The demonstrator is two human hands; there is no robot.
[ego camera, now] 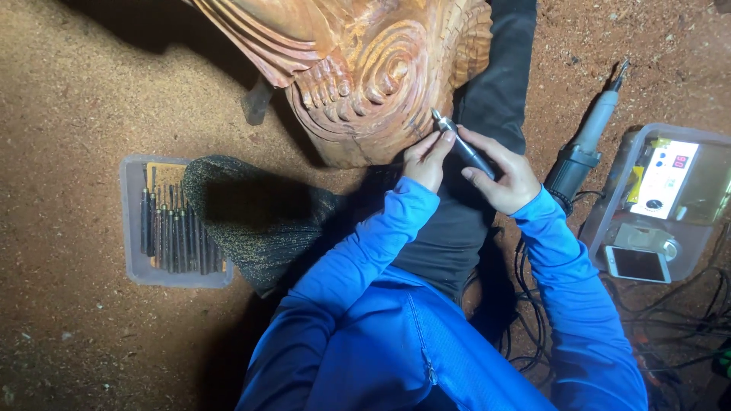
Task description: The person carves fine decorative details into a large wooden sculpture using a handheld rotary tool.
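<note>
Both hands on rotary tool (466, 149), tip at carving (365, 68) edge, 12 o'clock. L hand (426, 158) fingers pinch front; R hand (502, 179) wraps shaft. Judgement: brace L on wood, light passes, follow groove.

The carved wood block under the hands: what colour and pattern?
Reddish-brown carved wood block, cut with spiral and ridged grooves; head view shows it.

1. Wood carving (365, 68): reddish-brown, with spiral and ridged grooves
2. Jacket sleeves (563, 304): bright blue
3. Knitted cloth (251, 213): dark grey, speckled
4. Rotary handpiece (466, 148): silver and black
5. Floor (68, 91): sandy brown sawdust
</note>
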